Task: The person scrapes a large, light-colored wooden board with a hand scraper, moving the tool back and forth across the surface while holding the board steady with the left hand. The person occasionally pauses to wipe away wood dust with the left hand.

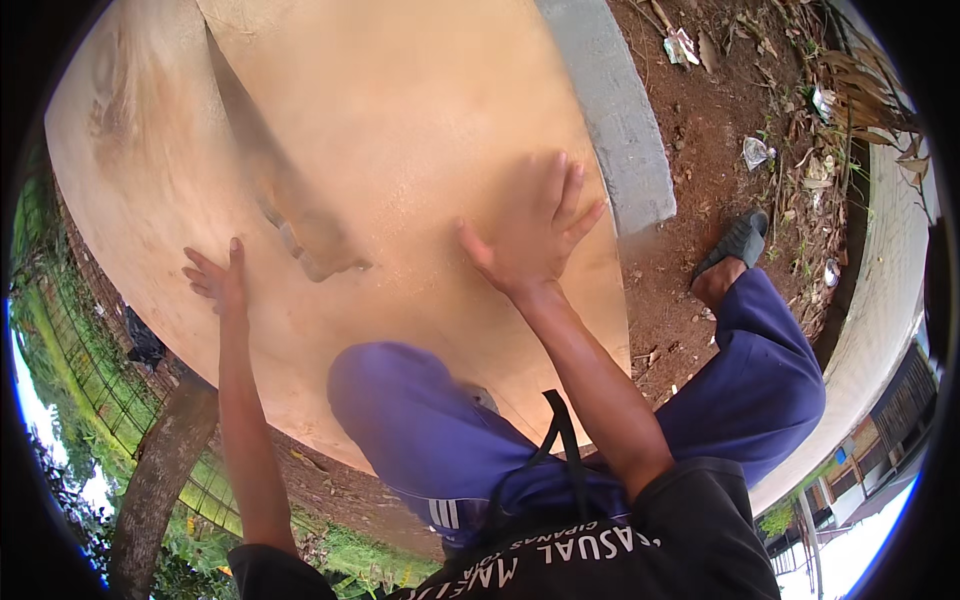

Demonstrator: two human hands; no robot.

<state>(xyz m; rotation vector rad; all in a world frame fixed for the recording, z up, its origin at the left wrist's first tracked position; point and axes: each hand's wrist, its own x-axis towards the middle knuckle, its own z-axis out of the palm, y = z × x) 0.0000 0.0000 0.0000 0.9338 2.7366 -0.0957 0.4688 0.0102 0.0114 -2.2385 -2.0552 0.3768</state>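
Observation:
A broad, pale brown wooden sheet (pixel 400 90), which looks like plywood, spreads out in front of me. My left hand (pixel 217 280) rests on it towards the left side, fingers spread and holding nothing. Near its right edge my right hand (pixel 530 240) lies flat, fingers apart and likewise without anything in it. Between and beyond the hands lies what looks like a handsaw (pixel 262 155), its long dark blade tapering away from me and its brownish handle end nearest me. Its outline is blurred, and neither hand touches it. My bent left knee (pixel 390 385) is on or just above the sheet.
A grey concrete slab (pixel 615 120) runs along the sheet's far right edge. Reddish soil with litter (pixel 757 152) and dry leaves lies to the right, where my shod right foot (pixel 740 240) stands. A pale wall (pixel 890 240) curves behind. At left are a tree trunk (pixel 160 480) and wire fence.

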